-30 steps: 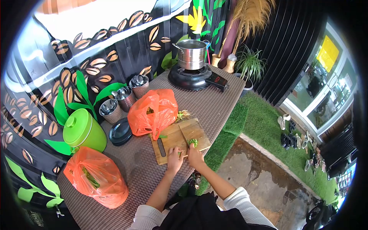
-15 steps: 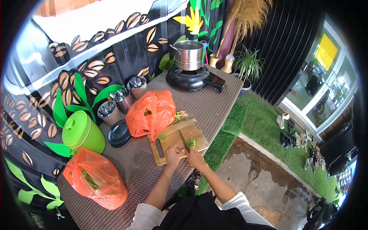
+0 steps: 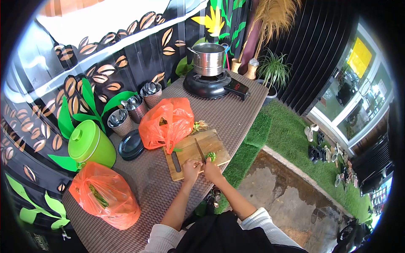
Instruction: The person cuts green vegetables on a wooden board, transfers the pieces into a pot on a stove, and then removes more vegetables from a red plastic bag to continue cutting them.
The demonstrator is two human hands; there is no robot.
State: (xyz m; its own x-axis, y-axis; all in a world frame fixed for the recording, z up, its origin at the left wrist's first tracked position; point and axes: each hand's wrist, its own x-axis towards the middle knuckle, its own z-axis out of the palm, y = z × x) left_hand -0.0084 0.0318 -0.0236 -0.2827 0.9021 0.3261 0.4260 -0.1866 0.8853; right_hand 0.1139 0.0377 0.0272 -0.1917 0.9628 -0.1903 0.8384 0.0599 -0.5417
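Observation:
My right hand point(image 3: 213, 172) is closed around the handle of a knife point(image 3: 199, 148), its blade pointing away from me over the wooden cutting board point(image 3: 185, 159). Close beside it, my left hand point(image 3: 192, 169) rests on the board with its fingers curled together. What those fingers pinch is hidden. Chopped green herbs point(image 3: 210, 156) lie in a small heap just right of the blade. A bit of green leaf point(image 3: 177, 149) sits at the board's far left edge, by an orange plastic bag point(image 3: 166, 122). Stalks with pale ends point(image 3: 200, 125) stick out behind the board.
Another orange bag point(image 3: 105, 198) with greens stands on the woven-pattern table point(image 3: 156, 202) at left. Nearby are a green lidded container point(image 3: 92, 145), dark plates point(image 3: 131, 145) and cups of cutlery point(image 3: 135, 109). A steel pot point(image 3: 209, 61) sits on a portable stove point(image 3: 206, 85) at the far end.
The knife and my right hand have shifted slightly away from me and to the left. My left hand stays nearly in place, and the herb heap looks much the same.

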